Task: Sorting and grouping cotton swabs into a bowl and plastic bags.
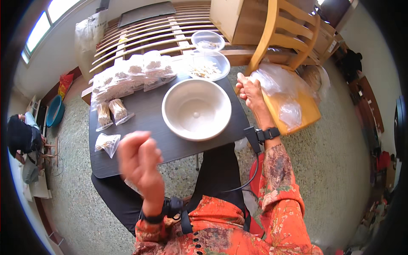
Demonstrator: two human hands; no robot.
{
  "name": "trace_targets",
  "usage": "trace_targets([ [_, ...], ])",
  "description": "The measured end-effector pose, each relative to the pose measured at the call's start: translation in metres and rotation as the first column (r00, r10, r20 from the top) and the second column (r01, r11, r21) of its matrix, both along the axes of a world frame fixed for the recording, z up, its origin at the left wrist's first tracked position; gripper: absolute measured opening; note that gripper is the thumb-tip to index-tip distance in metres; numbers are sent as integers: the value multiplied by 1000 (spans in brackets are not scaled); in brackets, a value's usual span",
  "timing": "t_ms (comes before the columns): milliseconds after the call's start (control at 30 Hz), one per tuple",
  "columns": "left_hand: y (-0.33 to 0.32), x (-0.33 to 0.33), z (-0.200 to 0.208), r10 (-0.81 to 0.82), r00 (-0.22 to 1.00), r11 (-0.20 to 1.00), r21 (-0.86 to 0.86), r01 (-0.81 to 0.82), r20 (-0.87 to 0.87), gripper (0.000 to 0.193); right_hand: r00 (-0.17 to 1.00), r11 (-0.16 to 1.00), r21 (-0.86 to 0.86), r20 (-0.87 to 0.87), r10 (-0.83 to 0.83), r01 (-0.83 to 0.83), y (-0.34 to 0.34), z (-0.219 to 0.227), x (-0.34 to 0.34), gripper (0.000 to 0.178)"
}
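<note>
My left hand (pixel 142 163) is over the near left edge of the dark table (pixel 148 146), beside a small clear bag of cotton swabs (pixel 107 143); its curled fingers are smeared by motion. My right hand (pixel 251 90) is raised past the table's right edge, next to clear plastic bags (pixel 278 80) on a yellow chair (pixel 302 112). Its fingers are bent together, and whatever is in them is hidden. Between the hands stands a white basin (pixel 168 119) with nothing visible in it. Two filled swab bags (pixel 114 112) lie farther left, before a heap of similar bags (pixel 131 74).
At the table's far right, a clear bowl (pixel 223 66) holds loose swabs; a smaller clear bowl (pixel 208 37) stands behind it. Beyond are a slatted wooden frame (pixel 170 32) and a cardboard box (pixel 240 21). Another person (pixel 25 134) is at far left, near a teal basin (pixel 55 111).
</note>
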State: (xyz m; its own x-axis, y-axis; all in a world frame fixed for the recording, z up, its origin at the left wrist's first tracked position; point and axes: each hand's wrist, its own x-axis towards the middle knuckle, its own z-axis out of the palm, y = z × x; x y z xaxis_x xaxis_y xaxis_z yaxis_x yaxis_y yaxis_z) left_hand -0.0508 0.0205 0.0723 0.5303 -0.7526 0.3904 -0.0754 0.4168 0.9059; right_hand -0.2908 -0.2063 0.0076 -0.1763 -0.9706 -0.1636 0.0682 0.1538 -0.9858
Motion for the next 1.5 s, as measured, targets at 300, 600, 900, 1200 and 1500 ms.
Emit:
trace_targets([
  [300, -42, -18, -78, -136, 989, 948, 282, 145, -51, 47, 942, 918, 215, 98, 321, -335, -48, -5, 9, 45],
  [600, -50, -26, -91, -36, 993, 975, 212, 60, -112, 48, 867, 916, 93, 373, 331, -390, -72, -39, 30, 32],
  [900, -47, -18, -96, -78, 994, 969, 229, 93, -76, 50, 844, 983, 92, 529, 88, -160, -6, -13, -47, 31],
  [1200, -51, -17, -100, -96, 994, 975, 196, 103, -46, 42, 768, 906, 66, 507, -391, 418, 72, -16, -272, 37],
  [1500, -49, -21, -98, -25, 999, 975, 219, 19, 25, 48, 657, 732, 61, 394, -643, 679, 58, -48, -364, 34],
])
